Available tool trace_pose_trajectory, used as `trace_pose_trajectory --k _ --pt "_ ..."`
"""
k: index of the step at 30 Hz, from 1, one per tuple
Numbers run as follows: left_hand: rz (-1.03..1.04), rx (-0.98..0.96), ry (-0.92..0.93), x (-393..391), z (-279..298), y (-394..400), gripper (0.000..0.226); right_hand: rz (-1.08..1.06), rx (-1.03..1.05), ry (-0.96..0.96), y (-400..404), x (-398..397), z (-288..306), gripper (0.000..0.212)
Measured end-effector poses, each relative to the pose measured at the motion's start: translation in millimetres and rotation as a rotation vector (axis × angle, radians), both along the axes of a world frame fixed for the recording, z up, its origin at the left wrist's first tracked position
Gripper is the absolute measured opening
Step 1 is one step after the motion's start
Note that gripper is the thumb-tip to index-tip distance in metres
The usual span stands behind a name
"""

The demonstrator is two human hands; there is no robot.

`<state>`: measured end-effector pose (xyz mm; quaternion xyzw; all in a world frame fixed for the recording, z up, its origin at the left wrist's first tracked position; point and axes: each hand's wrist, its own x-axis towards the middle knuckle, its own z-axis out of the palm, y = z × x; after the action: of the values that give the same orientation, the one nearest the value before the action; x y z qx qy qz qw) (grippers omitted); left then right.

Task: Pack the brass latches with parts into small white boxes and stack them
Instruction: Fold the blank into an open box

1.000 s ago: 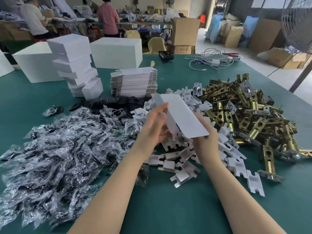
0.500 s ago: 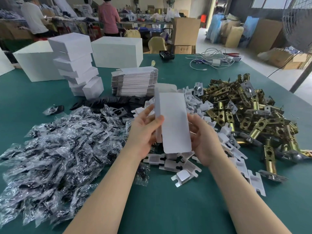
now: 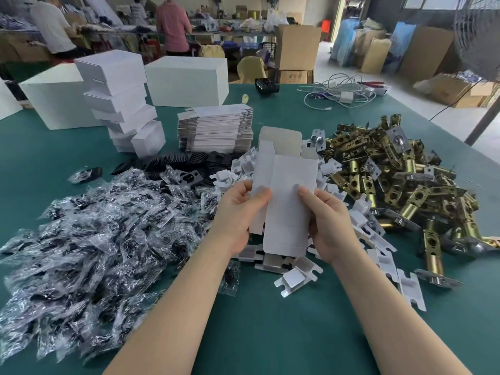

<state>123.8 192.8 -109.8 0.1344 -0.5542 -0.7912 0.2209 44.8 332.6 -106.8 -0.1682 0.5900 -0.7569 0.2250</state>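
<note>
Both hands hold one small white box [image 3: 289,196] upright over the table's middle, its far end flaps open. My left hand [image 3: 238,212] grips its left side, thumb on the front. My right hand [image 3: 327,220] grips the right side, thumb on the front too. A heap of brass latches [image 3: 400,185] lies to the right. White card inserts [image 3: 295,277] are scattered under and around the box. Clear bags of parts [image 3: 94,234] cover the left. Flat box blanks [image 3: 216,128] are piled behind, and packed white boxes [image 3: 119,98] are stacked at the back left.
Black plates [image 3: 173,161] lie behind the bags. Two large white cartons [image 3: 186,79] stand at the back, with white cables [image 3: 338,90] at the far right. People work at benches beyond the green table [image 3: 270,334]. A fan stands at the right edge.
The box has turned from a tilted, flat slant to upright between both hands and has opened into shape, with its far flaps now spread.
</note>
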Motion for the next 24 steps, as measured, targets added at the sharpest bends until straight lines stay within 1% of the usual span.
trace_pose_trajectory --k 4,6,8,11,13,15,17,18,19,21,22,24 --pt "0.001 -0.073 -0.015 0.5 -1.9 -2.3 0.013 -0.124 0.089 0.071 -2.1 1.9 0.3 0.031" --pt "-0.013 -0.127 -0.038 0.5 -1.8 -3.9 0.014 -0.167 0.107 0.137 -2.1 2.3 1.2 0.037" --pt "-0.023 -0.185 -0.022 0.3 -2.8 -3.7 0.016 -0.187 0.121 0.206 -0.8 2.5 1.8 0.036" --pt "0.005 -0.239 0.009 -0.7 -5.8 -3.0 0.02 -0.172 0.119 0.179 -1.2 3.4 2.9 0.037" --pt "0.059 -0.178 0.02 -1.7 -6.7 -4.1 0.016 -0.126 0.145 0.181 -2.5 3.1 2.6 0.034" --pt "0.151 -0.069 0.005 -1.6 -6.5 -8.1 0.011 -0.079 0.235 0.262 -3.4 4.8 2.0 0.03" --pt "0.201 -0.051 -0.005 -1.4 -6.4 -11.8 0.01 -0.056 0.291 0.307 -4.6 6.4 0.1 0.034" --pt "0.193 -0.059 0.003 -1.1 -6.0 -12.1 0.011 -0.057 0.295 0.301 -4.6 6.7 0.0 0.036" --pt "0.168 -0.07 0.012 -0.2 -4.6 -11.4 0.017 -0.064 0.293 0.286 -4.2 6.3 0.3 0.035" --pt "0.106 -0.11 0.026 0.9 -2.4 -9.5 0.044 -0.091 0.281 0.256 -2.6 5.5 1.5 0.032" --pt "0.09 -0.144 0.027 1.2 -2.4 -9.3 0.053 -0.109 0.276 0.263 -1.9 5.0 1.4 0.032" --pt "0.104 -0.176 0.032 0.3 -5.4 -9.7 0.062 -0.135 0.272 0.319 -1.3 5.0 2.2 0.028"
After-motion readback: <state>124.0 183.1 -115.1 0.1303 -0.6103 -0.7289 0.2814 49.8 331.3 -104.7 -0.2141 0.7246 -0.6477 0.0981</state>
